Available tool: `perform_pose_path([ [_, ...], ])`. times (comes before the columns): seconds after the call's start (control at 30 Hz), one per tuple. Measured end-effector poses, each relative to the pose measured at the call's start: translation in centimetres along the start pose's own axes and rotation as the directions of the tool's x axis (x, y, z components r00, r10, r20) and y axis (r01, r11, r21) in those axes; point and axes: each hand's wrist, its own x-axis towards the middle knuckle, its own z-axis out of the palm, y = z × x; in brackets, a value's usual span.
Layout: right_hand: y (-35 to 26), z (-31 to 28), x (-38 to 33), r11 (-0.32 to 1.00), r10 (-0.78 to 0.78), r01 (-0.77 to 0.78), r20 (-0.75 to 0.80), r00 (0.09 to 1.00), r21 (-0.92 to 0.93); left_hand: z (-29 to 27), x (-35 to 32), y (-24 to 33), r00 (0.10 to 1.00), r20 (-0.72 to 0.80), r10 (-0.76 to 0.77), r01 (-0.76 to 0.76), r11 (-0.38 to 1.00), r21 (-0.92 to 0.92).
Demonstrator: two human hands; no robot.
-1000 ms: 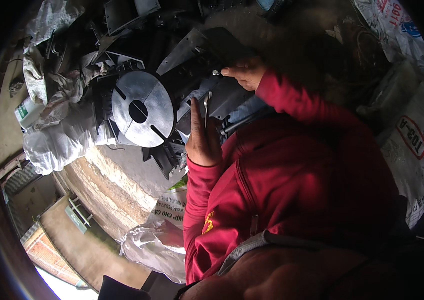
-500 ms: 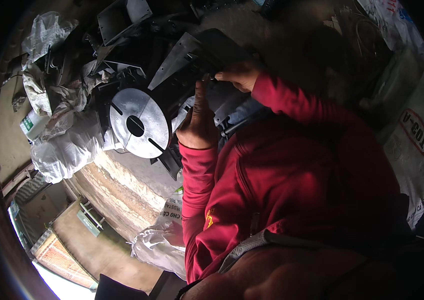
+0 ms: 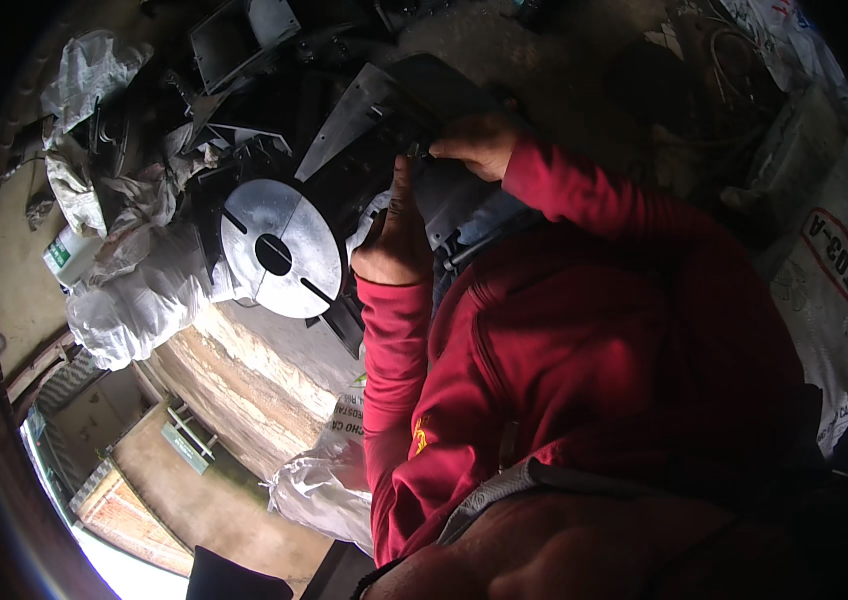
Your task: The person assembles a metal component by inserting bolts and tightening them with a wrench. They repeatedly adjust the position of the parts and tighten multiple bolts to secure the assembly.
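Note:
My left hand [image 3: 392,245] reaches up over dark metal parts, one digit stretched straight and its tip beside a small shiny piece [image 3: 414,150]. Its other fingers are curled out of sight. From the right, my right hand [image 3: 479,148] comes in closed, thumb tip against the same spot; shadow hides what its fingers grip. Left of my left hand stands a round silver disc [image 3: 309,245] with a central hole and slots. Just beyond the hands lies a grey triangular metal plate [image 3: 344,118] with small holes.
Dark metal brackets [image 3: 234,45] are heaped at the far left. Crumpled white plastic bags [image 3: 139,305] lie left of the disc, near a white-and-green container [image 3: 69,252]. A large white printed sack [image 3: 824,300] stands at the right. Another sack [image 3: 324,490] is beside my left forearm.
My left hand has shifted slightly up. My right hand stays almost in place, and the disc and plate have not visibly moved apart from a small shift of the view.

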Motion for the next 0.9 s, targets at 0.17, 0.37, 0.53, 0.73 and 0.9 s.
perform_pose_path([
  [0.17, 0.6, -0.5, 0.7, 1.000, -0.009, 0.009, 0.017, 1.000, -0.007, -1.0, 0.9, 0.6, 0.998, -0.054, -0.033, 0.024, 0.986, -0.164],
  [0.37, 0.8, -0.1, 0.4, 0.995, -0.071, 0.072, 0.021, 0.997, -0.064, -0.3, -0.3, -0.1, 0.997, -0.072, -0.020, -0.006, 0.941, -0.339],
  [0.53, 2.4, -1.1, 1.6, 0.961, -0.257, 0.261, 0.050, 0.965, -0.093, -0.5, 0.5, 0.5, 0.991, -0.128, 0.043, -0.063, 0.986, -0.156],
  [0.73, 0.4, -0.4, 0.5, 0.995, -0.016, 0.018, 0.029, 0.999, -0.096, 0.6, -0.9, -0.1, 0.987, -0.159, -0.015, -0.013, 0.985, -0.175],
  [0.9, 1.6, 0.0, 0.8, 0.996, -0.072, 0.074, -0.029, 0.997, 0.054, 0.6, -0.8, -0.1, 0.991, -0.120, -0.053, 0.029, 0.981, -0.190],
])
